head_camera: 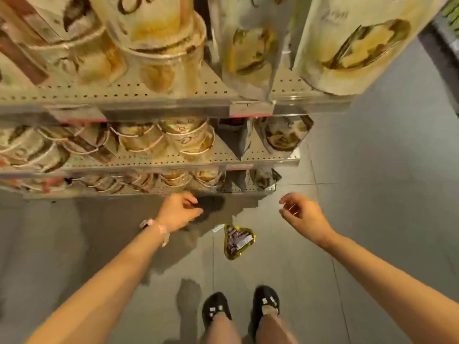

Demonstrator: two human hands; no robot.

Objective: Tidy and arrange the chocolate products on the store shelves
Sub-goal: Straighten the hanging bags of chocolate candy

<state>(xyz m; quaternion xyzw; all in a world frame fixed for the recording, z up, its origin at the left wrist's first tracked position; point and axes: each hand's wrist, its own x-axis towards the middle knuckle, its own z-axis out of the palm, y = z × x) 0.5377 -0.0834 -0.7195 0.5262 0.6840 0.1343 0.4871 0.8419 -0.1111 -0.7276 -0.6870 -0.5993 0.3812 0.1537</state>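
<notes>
A: Lying flat on the grey tiled floor (pixel 360 170), between both hands and just ahead of the black shoes (pixel 216 310): one gold-edged triangular chocolate pouch (pixel 238 240). Off the shelves.

B: Hands?

A: Left hand (pixel 177 212), wearing a pink bead bracelet (pixel 159 229), has loosely curled fingers (pixel 191 198), holding nothing. Right hand (pixel 301 211) likewise relaxed, empty. Neither touches the pouch.

B: Best approach, judged?

A: Pinch the pouch by its gold rim rather than the soft middle; lift, then stand it upright beside matching bags.

B: Shelf contents?

A: Perforated metal shelves (pixel 149 95): cream paper tubs (pixel 188 142) stacked at left, cream stand-up pouches (pixel 283 135) at right. Lettering too blurred to read
</notes>
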